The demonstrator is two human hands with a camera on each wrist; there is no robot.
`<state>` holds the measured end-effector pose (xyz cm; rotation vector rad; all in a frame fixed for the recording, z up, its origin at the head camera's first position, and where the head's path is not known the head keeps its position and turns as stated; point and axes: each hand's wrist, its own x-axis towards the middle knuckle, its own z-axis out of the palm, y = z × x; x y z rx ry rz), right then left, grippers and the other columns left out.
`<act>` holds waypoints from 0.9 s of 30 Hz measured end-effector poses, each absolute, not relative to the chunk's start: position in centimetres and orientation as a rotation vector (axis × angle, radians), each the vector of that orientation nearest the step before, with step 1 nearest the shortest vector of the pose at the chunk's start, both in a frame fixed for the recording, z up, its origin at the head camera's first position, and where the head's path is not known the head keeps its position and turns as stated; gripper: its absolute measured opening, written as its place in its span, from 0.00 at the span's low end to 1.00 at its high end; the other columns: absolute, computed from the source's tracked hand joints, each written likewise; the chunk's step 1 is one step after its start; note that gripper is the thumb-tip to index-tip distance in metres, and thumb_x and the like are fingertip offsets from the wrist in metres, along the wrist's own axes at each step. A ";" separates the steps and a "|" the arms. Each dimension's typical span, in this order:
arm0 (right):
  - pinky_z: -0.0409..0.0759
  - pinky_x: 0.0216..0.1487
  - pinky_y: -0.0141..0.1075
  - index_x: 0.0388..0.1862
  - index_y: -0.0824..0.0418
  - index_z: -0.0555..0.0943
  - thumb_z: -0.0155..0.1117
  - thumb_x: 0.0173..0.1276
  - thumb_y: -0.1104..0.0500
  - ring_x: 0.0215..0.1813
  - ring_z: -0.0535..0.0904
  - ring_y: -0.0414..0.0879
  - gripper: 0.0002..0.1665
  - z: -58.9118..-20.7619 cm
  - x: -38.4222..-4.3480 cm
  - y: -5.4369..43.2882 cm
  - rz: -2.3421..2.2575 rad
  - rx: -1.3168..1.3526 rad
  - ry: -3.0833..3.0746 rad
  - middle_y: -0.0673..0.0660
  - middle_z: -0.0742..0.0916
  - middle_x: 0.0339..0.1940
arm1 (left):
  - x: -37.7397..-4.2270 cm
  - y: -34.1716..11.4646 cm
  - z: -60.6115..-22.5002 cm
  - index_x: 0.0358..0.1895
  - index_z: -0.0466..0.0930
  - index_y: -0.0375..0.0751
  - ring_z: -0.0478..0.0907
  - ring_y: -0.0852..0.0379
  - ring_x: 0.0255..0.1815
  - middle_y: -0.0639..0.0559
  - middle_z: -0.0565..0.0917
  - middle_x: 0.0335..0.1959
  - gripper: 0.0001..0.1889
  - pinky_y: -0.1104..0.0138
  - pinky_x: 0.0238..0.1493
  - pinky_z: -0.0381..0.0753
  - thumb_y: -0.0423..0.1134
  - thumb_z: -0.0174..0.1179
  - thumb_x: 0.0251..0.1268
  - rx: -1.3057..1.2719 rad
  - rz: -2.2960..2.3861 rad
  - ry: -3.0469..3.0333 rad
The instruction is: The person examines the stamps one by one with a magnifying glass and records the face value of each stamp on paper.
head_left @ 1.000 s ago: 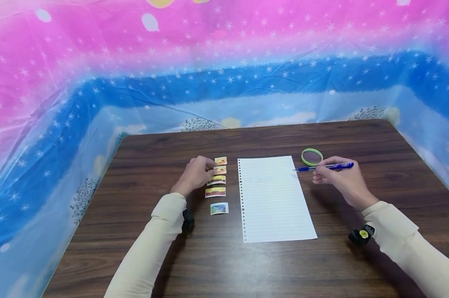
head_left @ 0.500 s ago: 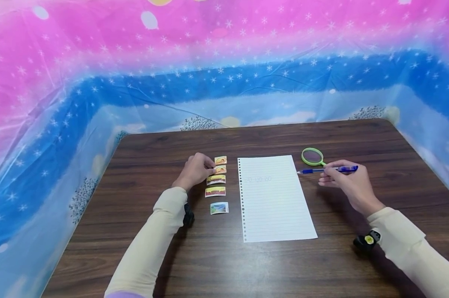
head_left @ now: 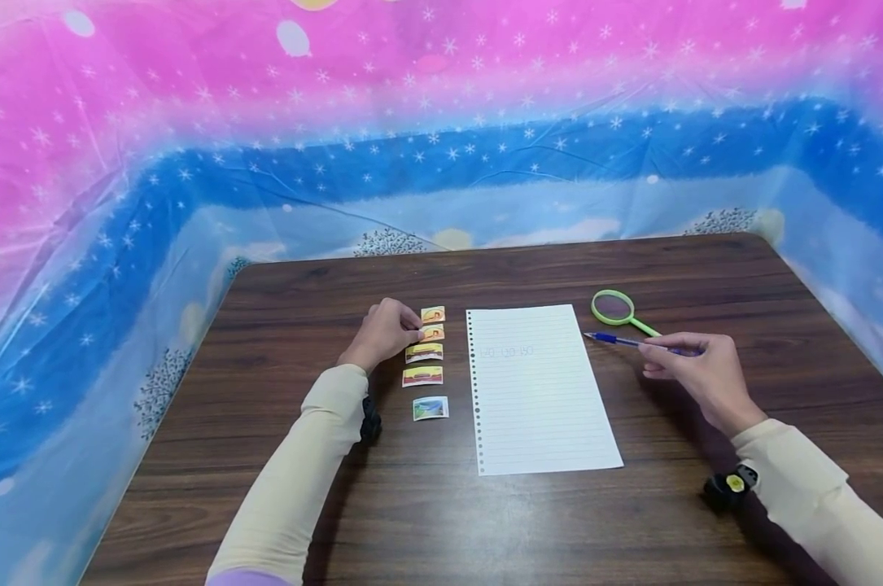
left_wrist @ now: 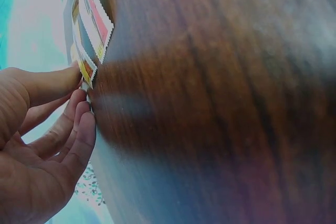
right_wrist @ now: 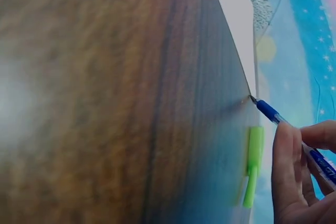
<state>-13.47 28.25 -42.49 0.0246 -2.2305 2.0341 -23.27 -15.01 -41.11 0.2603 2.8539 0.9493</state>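
Observation:
A column of several postage stamps with perforated edges lies on the table left of the paper. My left hand [head_left: 384,332] has thumb and fingertips at the left edge of the second orange stamp [head_left: 434,333]; in the left wrist view, the thumb and fingers [left_wrist: 79,129] pinch that stamp's corner [left_wrist: 86,72]. My right hand [head_left: 697,370] holds a blue ballpoint pen [head_left: 611,338], its tip pointing at the right edge of the lined sheet [head_left: 544,415]. Faint handwritten numbers show on the sheet's upper left. Beyond the pen lies a green magnifying glass [head_left: 633,307], its handle reaching toward the right hand.
Nearer me in the column are two red-and-yellow stamps [head_left: 422,375] and a blue-green landscape stamp [head_left: 430,408]. One more orange stamp [head_left: 433,314] heads it. The dark wood table [head_left: 441,529] is backed by a pink and blue snowflake cloth [head_left: 441,163].
My right hand has drawn back to the right and nearer me with the pen, uncovering more of the magnifying glass's handle. The left hand stays at the same stamp.

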 end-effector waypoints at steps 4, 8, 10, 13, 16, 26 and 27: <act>0.87 0.35 0.36 0.48 0.80 0.84 0.72 0.67 0.62 0.30 0.89 0.46 0.20 -42.7 -13.2 28.6 1.832 -0.032 -2.434 0.48 0.90 0.32 | -23.2 -15.0 -41.0 0.45 0.89 0.35 0.82 0.51 0.42 0.45 0.87 0.41 0.08 0.56 0.48 0.82 0.34 0.67 0.68 0.259 0.953 2.853; 0.87 0.32 0.37 0.45 0.76 0.86 0.73 0.67 0.58 0.28 0.87 0.46 0.20 -42.8 -13.0 28.5 1.644 -0.068 -2.592 0.52 0.90 0.30 | -23.1 -15.0 -41.0 0.45 0.89 0.35 0.82 0.51 0.42 0.45 0.87 0.41 0.08 0.56 0.48 0.82 0.34 0.67 0.68 0.254 0.957 2.849; 0.86 0.30 0.36 0.43 0.73 0.88 0.74 0.66 0.56 0.27 0.86 0.46 0.19 -42.9 -12.9 28.5 1.548 -0.072 -2.662 0.56 0.90 0.30 | -23.1 -15.0 -40.9 0.45 0.89 0.34 0.82 0.50 0.42 0.45 0.87 0.41 0.08 0.56 0.48 0.82 0.34 0.67 0.68 0.252 0.961 2.848; 0.84 0.28 0.36 0.42 0.71 0.89 0.74 0.66 0.54 0.26 0.85 0.45 0.18 -42.9 -12.8 28.4 1.447 -0.069 -2.742 0.59 0.90 0.31 | -23.1 -15.0 -40.9 0.45 0.89 0.34 0.82 0.50 0.42 0.44 0.87 0.41 0.08 0.56 0.49 0.82 0.34 0.67 0.68 0.252 0.969 2.845; 0.82 0.26 0.36 0.41 0.70 0.89 0.74 0.66 0.53 0.26 0.85 0.45 0.19 -42.9 -12.7 28.2 1.406 -0.049 -2.798 0.58 0.90 0.30 | -23.1 -15.0 -40.9 0.45 0.89 0.34 0.82 0.50 0.42 0.44 0.87 0.41 0.08 0.56 0.49 0.82 0.34 0.68 0.67 0.253 0.978 2.843; 0.75 0.25 0.36 0.34 0.65 0.90 0.75 0.64 0.53 0.25 0.77 0.45 0.14 -43.1 -12.9 27.4 1.198 0.039 -2.907 0.53 0.87 0.25 | -23.0 -14.9 -40.9 0.45 0.89 0.35 0.82 0.50 0.43 0.44 0.87 0.42 0.08 0.56 0.49 0.81 0.34 0.67 0.68 0.231 0.979 2.842; 0.76 0.24 0.37 0.33 0.65 0.90 0.75 0.64 0.53 0.24 0.78 0.45 0.14 -43.1 -12.9 27.3 1.203 0.039 -2.916 0.53 0.87 0.23 | -23.0 -14.9 -40.8 0.45 0.89 0.34 0.82 0.50 0.43 0.44 0.87 0.42 0.08 0.56 0.49 0.81 0.34 0.67 0.68 0.232 0.978 2.843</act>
